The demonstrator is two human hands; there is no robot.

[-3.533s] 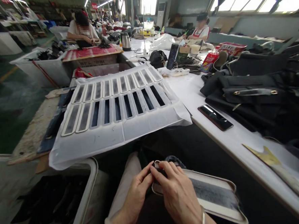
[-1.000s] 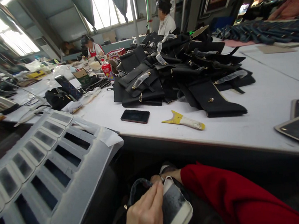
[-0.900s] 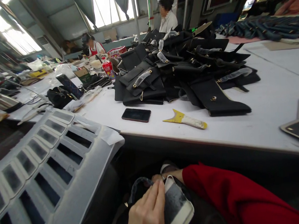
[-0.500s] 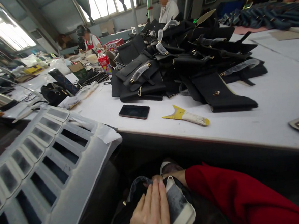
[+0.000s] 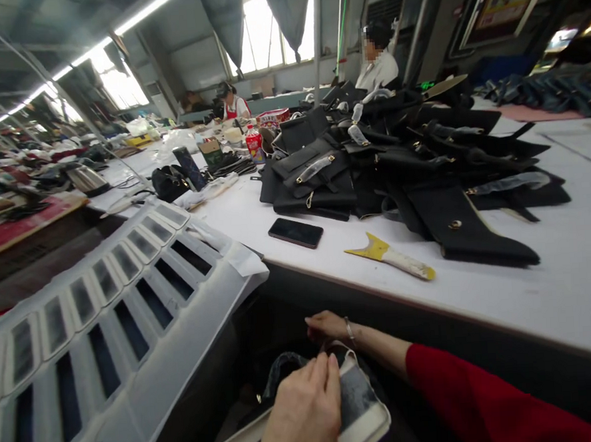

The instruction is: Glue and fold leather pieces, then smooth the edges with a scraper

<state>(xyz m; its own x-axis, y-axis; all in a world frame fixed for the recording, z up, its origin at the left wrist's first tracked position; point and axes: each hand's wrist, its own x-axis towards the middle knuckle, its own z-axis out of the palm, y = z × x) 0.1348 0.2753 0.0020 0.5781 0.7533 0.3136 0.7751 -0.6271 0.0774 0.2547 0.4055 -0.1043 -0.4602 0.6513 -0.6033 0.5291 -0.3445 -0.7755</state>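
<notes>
The left hand [image 5: 307, 404] lies across the panel [image 5: 359, 392], fingers together; grip cannot be confirmed. The right hand [image 5: 326, 326], fingers curled, is just beyond the panel's far end; contents cannot be determined. The panel sits below the tabletop [image 5: 505, 301]'s near edge, near which lies a phone [image 5: 296, 233].

I'm counting my left hand [image 5: 306, 402] and right hand [image 5: 328, 324], two in all, and one pale-edged piece [image 5: 357, 392]. I'm finding one phone [image 5: 296, 233], one yellow-ended tool [image 5: 390, 256], one red-labelled bottle [image 5: 254, 145], one kettle [image 5: 87, 178], two co-workers [image 5: 379, 72] across the table [image 5: 485, 306], and seven dark gaps [image 5: 132, 330].
</notes>
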